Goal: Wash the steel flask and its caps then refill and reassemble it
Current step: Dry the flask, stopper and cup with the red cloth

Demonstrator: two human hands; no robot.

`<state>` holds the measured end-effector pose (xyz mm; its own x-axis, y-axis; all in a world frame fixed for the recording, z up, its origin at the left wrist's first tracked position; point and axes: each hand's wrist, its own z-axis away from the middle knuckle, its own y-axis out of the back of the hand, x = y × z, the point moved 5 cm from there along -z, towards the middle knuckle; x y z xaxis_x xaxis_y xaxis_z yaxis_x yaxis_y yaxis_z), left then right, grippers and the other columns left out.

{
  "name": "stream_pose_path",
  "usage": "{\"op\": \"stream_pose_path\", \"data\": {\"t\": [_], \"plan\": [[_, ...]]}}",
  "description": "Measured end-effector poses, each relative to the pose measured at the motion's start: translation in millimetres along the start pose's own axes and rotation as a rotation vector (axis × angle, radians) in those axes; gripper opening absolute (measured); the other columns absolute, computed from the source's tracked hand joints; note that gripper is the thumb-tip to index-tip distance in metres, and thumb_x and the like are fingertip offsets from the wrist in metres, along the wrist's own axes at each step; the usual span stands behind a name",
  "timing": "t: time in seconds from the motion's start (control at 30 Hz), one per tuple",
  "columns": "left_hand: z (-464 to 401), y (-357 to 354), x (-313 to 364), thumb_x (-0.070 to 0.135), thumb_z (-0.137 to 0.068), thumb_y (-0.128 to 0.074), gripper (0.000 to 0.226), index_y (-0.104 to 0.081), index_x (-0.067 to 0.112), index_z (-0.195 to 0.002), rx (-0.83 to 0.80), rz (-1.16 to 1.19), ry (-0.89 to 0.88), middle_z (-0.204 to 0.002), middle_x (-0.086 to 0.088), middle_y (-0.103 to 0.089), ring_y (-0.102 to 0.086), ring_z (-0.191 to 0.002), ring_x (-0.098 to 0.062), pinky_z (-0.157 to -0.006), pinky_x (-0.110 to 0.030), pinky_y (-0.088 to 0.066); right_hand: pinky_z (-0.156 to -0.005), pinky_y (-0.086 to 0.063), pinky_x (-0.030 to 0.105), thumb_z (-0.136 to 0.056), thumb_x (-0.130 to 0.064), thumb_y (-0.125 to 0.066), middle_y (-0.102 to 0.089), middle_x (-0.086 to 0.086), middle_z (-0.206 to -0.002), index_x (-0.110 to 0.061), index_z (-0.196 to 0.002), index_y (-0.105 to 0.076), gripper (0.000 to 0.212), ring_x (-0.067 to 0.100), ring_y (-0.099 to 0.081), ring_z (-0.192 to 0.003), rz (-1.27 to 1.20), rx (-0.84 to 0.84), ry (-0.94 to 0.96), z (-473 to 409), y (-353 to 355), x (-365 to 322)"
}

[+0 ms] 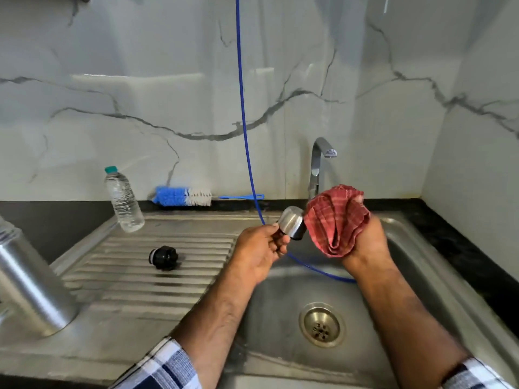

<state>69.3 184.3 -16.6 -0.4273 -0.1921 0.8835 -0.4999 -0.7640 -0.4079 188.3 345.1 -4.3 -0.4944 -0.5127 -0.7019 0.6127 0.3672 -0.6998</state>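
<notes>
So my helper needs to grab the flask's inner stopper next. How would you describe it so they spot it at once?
Start at the steel sink and look left to its ribbed drainboard. Near the middle of the ribs lies the stopper, a small black knob on its side, with a pale ring at one end. It is the only black piece there; the clear bottle and steel flask stand far taller.

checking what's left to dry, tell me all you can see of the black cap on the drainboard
The black cap is a small, round, glossy stopper, plastic by its look, with a knobbed grip and a pale ring at one end. It lies tipped on its side on the ribbed steel drainboard, left of the basin. Neither hand touches it.
</notes>
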Motion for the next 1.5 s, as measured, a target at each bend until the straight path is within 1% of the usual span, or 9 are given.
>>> {"op": "stream_pose_path", "data": {"t": [0.23,0.37,0.57,0.7,0.9,1.0,1.13,1.3,1.5], "plan": [[9,-7,4,0.001,-0.103,-0.060,0.028,-0.065,0.008,-0.076,0.028,-0.201,-0.214,-0.055,-0.003,-0.063,-0.058,-0.046,-0.012,-0.051,-0.025,-0.047,-0.085,-0.060,0.032,-0.109,-0.022,-0.055,-0.081,0.005,-0.102,-0.015,-0.113,-0.073,0.020,0.015,-0.076,-0.091,0.604,-0.292,0.430,26,-21,-4],[19,-9,12,0.006,-0.101,-0.060,0.029,-0.065,0.014,-0.074,0.021,-0.470,-0.425,-0.066,-0.005,-0.063,-0.055,-0.063,-0.020,-0.063,-0.033,-0.046,-0.090,-0.059,0.038,-0.101,-0.037,-0.063,-0.077,0.003,-0.103,-0.024,-0.119,-0.074,0.024,0.017,-0.072,-0.095,0.880,-0.420,0.526,36,-31,18],[23,-2,25,0.010,-0.102,-0.063,0.023,-0.066,0.010,-0.079,0.054,-0.457,-0.522,-0.054,0.006,-0.059,-0.054,-0.053,-0.010,-0.064,-0.029,-0.048,-0.093,-0.060,0.054,-0.108,-0.051,-0.051,-0.079,0.017,-0.109,-0.017,-0.122,-0.073,0.042,0.036,-0.076,-0.104,0.486,-0.137,0.098,28,-10,16],[21,1,23,0.008,-0.102,-0.062,0.024,-0.066,0.008,-0.079,0.076,-0.417,-0.478,-0.051,0.006,-0.057,-0.052,-0.049,-0.008,-0.064,-0.028,-0.046,-0.088,-0.058,0.044,-0.107,-0.055,-0.045,-0.078,0.013,-0.122,-0.015,-0.132,-0.069,0.053,0.029,-0.077,-0.107,0.009,-0.155,0.027,34,-13,-1],[37,-18,16,0.036,-0.084,-0.059,0.023,-0.065,0.020,-0.069,-0.013,-0.447,-0.472,-0.065,-0.002,-0.062,-0.054,-0.066,-0.020,-0.068,-0.038,-0.045,-0.110,-0.052,0.044,-0.102,-0.054,-0.052,-0.071,0.008,-0.128,-0.028,-0.135,-0.069,0.045,0.022,-0.068,-0.122,0.806,-0.427,0.528,42,-36,30],[35,-13,18,0.037,-0.090,-0.062,0.030,-0.069,0.008,-0.087,-0.150,-0.452,-0.483,-0.081,-0.017,-0.070,-0.060,-0.074,-0.025,-0.074,-0.045,-0.051,-0.094,-0.057,0.033,-0.103,-0.054,-0.052,-0.070,-0.007,-0.113,-0.031,-0.126,-0.072,0.038,0.007,-0.069,-0.106,1.007,-0.372,0.803,48,-43,18],[41,-19,16,0.057,-0.091,-0.058,0.036,-0.068,0.023,-0.097,-0.194,-0.746,-0.609,-0.084,-0.004,-0.073,-0.069,-0.078,-0.034,-0.076,-0.053,-0.061,-0.075,-0.061,0.045,-0.106,-0.045,-0.059,-0.075,0.008,-0.077,-0.018,-0.090,-0.077,0.037,0.024,-0.073,-0.075,0.841,-0.244,0.600,48,-36,14],[49,-22,20,0.061,-0.080,-0.071,0.040,-0.065,0.031,-0.106,-0.105,-0.843,-0.623,-0.098,0.009,-0.071,-0.066,-0.082,-0.006,-0.079,-0.035,-0.061,-0.090,-0.061,0.048,-0.103,-0.037,-0.064,-0.081,0.011,-0.088,-0.016,-0.090,-0.083,0.031,0.027,-0.079,-0.087,0.617,-0.110,0.273,48,-29,14],[46,-19,15,0.019,-0.091,-0.084,0.035,-0.071,0.024,-0.123,-0.229,-0.608,-0.364,-0.113,-0.007,-0.074,-0.077,-0.100,-0.021,-0.079,-0.041,-0.067,-0.098,-0.059,0.057,-0.102,-0.054,-0.057,-0.082,0.009,-0.099,-0.022,-0.104,-0.082,0.041,0.030,-0.079,-0.098,0.646,-0.119,0.131,40,-18,17]]}}
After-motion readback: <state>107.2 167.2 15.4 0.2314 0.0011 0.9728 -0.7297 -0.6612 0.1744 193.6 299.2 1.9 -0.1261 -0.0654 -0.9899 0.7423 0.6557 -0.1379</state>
